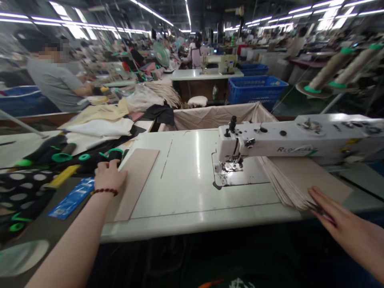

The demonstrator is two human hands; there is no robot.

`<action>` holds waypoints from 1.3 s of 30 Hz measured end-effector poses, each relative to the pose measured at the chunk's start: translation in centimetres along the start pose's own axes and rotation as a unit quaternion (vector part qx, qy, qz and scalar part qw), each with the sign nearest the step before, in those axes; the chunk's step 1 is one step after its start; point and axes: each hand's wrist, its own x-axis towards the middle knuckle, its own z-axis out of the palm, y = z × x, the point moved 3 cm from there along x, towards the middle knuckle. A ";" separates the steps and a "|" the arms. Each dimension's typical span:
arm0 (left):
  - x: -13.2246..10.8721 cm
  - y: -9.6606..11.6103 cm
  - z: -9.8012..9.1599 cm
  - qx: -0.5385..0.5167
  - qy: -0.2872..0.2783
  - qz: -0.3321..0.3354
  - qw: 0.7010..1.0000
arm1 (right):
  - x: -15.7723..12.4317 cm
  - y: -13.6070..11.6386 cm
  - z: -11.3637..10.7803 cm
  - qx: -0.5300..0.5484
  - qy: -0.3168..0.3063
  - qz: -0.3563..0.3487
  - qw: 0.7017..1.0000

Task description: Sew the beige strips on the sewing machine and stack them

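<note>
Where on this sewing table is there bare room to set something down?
The widest bare patch of the white table lies between the tan panel under the left hand and the machine head. The front strip is also bare. Crowded: the fanned stack of tan pieces by the right hand, and the thread cones at left.
</note>
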 end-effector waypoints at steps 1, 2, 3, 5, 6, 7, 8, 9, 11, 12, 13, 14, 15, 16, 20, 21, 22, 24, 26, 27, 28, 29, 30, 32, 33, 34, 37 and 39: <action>-0.7 1.2 -0.1 -0.001 0.031 0.030 0.999 | -0.2 0.3 0.0 -0.022 -0.032 -0.016 0.999; -1.6 2.6 -0.1 -0.009 0.057 0.068 0.996 | -0.5 0.5 0.1 -0.041 -0.063 -0.029 0.997; -2.8 4.3 -0.1 -0.026 0.071 0.113 0.991 | -0.6 0.7 0.0 -0.056 -0.082 -0.033 0.994; -5.8 8.2 0.1 -0.084 0.066 0.206 0.973 | -0.7 1.1 -0.6 -0.076 -0.092 -0.024 0.993; -7.6 10.3 0.3 -0.125 0.031 0.243 0.961 | -0.6 1.2 -1.1 -0.081 -0.093 -0.022 0.992; -9.5 12.4 0.4 -0.171 -0.011 0.262 0.950 | -0.5 1.2 -1.7 -0.081 -0.091 -0.026 0.992; -11.5 14.5 0.6 -0.219 -0.067 0.275 0.934 | -0.4 1.0 -2.5 -0.076 -0.086 -0.036 0.993; -13.6 16.7 0.8 -0.270 -0.138 0.283 0.910 | -0.4 0.4 -3.3 -0.063 -0.081 -0.054 0.993; -17.9 21.1 1.2 -0.396 -0.300 0.266 0.827 | -0.6 -1.7 -5.0 -0.018 -0.081 -0.112 0.990; -19.9 23.2 1.3 -0.464 -0.385 0.236 0.762 | -0.9 -3.3 -5.7 0.013 -0.096 -0.144 0.985; -21.8 25.2 1.3 -0.528 -0.451 0.199 0.692 | -1.1 -5.3 -6.3 0.049 -0.120 -0.178 0.976; -23.4 27.1 1.4 -0.575 -0.500 0.158 0.628 | -1.4 -7.5 -6.6 0.086 -0.156 -0.200 0.964; -24.8 28.7 1.4 -0.609 -0.525 0.123 0.582 | -1.6 -9.7 -6.5 0.126 -0.219 -0.221 0.942; -25.9 30.1 1.6 -0.630 -0.534 0.098 0.555 | -1.7 -11.9 -6.3 0.156 -0.280 -0.229 0.919; -28.2 32.0 2.8 -0.635 -0.513 0.078 0.572 | -0.2 -17.1 -4.5 0.295 -0.413 -0.245 0.826; -28.3 31.5 3.1 -0.629 -0.503 0.082 0.587 | 0.8 -17.1 -3.8 0.329 -0.424 -0.239 0.809; -28.2 30.6 3.4 -0.621 -0.489 0.087 0.606 | 2.1 -16.7 -2.9 0.347 -0.421 -0.228 0.807; -27.6 28.3 3.6 -0.598 -0.449 0.105 0.656 | 5.4 -14.6 -0.9 0.302 -0.344 -0.193 0.868; -26.5 25.6 3.3 -0.556 -0.399 0.130 0.717 | 8.9 -12.3 1.4 0.137 -0.236 -0.169 0.947; -25.9 24.3 3.1 -0.527 -0.366 0.144 0.753 | 10.3 -11.5 2.6 0.046 -0.205 -0.162 0.964; -25.2 23.2 2.8 -0.493 -0.328 0.158 0.790 | 11.5 -10.9 3.7 -0.029 -0.186 -0.159 0.969; -24.5 22.2 2.6 -0.454 -0.287 0.169 0.827 | 12.5 -10.6 4.7 -0.079 -0.167 -0.150 0.971; -23.9 21.4 2.3 -0.411 -0.244 0.178 0.860 | 13.3 -10.5 5.4 -0.109 -0.155 -0.140 0.972; -23.1 20.2 2.0 -0.329 -0.165 0.191 0.910 | 14.3 -10.6 6.2 -0.132 -0.140 -0.116 0.974; -22.8 19.9 1.9 -0.292 -0.132 0.200 0.926 | 14.6 -10.7 6.3 -0.135 -0.138 -0.107 0.975; -22.6 19.7 1.9 -0.257 -0.101 0.212 0.937 | 14.8 -10.8 6.3 -0.139 -0.137 -0.100 0.976; -22.3 19.6 2.2 -0.167 -0.066 0.294 0.939 | 14.9 -10.6 5.7 -0.145 -0.140 -0.102 0.974; -22.3 19.9 2.8 -0.133 -0.106 0.371 0.913 | 14.7 -10.6 5.2 -0.145 -0.141 -0.111 0.973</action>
